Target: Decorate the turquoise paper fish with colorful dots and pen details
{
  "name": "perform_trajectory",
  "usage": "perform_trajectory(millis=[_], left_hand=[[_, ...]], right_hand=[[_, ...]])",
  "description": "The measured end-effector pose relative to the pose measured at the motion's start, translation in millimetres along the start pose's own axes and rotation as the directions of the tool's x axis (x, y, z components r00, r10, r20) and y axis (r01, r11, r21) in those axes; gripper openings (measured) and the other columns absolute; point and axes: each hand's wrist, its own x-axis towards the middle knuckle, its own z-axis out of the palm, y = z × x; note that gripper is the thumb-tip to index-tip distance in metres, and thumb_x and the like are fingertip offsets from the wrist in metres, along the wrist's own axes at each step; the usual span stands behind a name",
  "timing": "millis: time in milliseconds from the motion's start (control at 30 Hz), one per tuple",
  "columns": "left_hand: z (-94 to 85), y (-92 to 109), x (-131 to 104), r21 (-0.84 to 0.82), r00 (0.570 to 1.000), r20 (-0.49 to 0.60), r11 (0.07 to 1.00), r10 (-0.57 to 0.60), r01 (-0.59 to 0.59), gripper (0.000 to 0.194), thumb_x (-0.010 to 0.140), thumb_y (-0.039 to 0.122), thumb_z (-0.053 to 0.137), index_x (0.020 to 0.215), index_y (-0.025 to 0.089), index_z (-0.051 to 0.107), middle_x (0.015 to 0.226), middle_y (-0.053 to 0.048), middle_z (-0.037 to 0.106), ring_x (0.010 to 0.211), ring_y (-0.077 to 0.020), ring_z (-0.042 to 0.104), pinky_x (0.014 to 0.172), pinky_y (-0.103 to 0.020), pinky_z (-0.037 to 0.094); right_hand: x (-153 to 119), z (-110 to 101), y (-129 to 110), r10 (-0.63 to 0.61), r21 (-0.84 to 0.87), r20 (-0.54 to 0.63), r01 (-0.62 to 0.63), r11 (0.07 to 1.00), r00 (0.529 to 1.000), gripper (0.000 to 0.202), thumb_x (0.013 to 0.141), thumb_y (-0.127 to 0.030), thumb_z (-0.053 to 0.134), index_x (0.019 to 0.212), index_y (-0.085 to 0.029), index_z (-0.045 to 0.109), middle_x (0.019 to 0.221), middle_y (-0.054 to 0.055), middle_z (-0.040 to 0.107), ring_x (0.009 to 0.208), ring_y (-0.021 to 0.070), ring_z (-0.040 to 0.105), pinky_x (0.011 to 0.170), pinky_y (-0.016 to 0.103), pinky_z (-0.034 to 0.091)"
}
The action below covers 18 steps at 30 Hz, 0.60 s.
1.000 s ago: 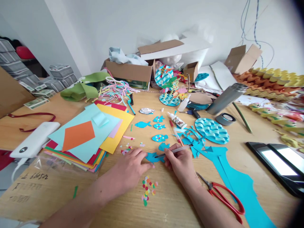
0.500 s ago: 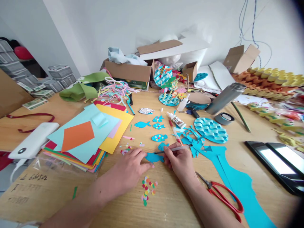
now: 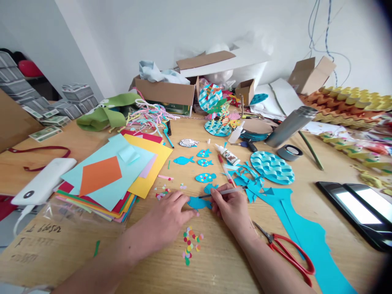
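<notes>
A blue paper fish (image 3: 198, 203) lies flat on the wooden table (image 3: 220, 261) in front of me. My left hand (image 3: 168, 217) presses its fingertips on the fish's left end. My right hand (image 3: 232, 208) grips a thin white stick (image 3: 226, 192) like a pen, its dark tip resting on the fish. A small heap of coloured paper dots (image 3: 190, 244) lies just below the fish, between my forearms. Three other blue fish (image 3: 206, 177), some dotted, lie further back.
Red-handled scissors (image 3: 288, 253) and a long blue paper offcut (image 3: 306, 237) lie right of my right arm. A stack of coloured paper (image 3: 113, 175) is at left, a glue bottle (image 3: 226, 154) and wavy blue disc (image 3: 272, 167) behind. A tablet (image 3: 358, 208) is at far right.
The stick's tip has shifted slightly up and left along the fish. Both hands stay in nearly the same place.
</notes>
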Motion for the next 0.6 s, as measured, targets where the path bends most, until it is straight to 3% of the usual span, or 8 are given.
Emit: perform_trajectory(millis=[600], left_hand=[[2.3,-0.3,-0.3,0.006,1.000,0.001,1.000,-0.002,0.002,0.037,0.097,0.012,0.051,0.127,0.029,0.066,0.111,-0.008,0.058,0.115,-0.0264,0.052,0.095,-0.042,0.050]], right_hand=[[0.0,0.0,2.8,0.014,0.019,0.011,-0.014,1.000,1.000,0.047,0.076,-0.064,0.071,0.069,-0.021,0.055,0.046,0.000,0.060,0.034,0.0118,0.051,0.034,0.021,0.035]])
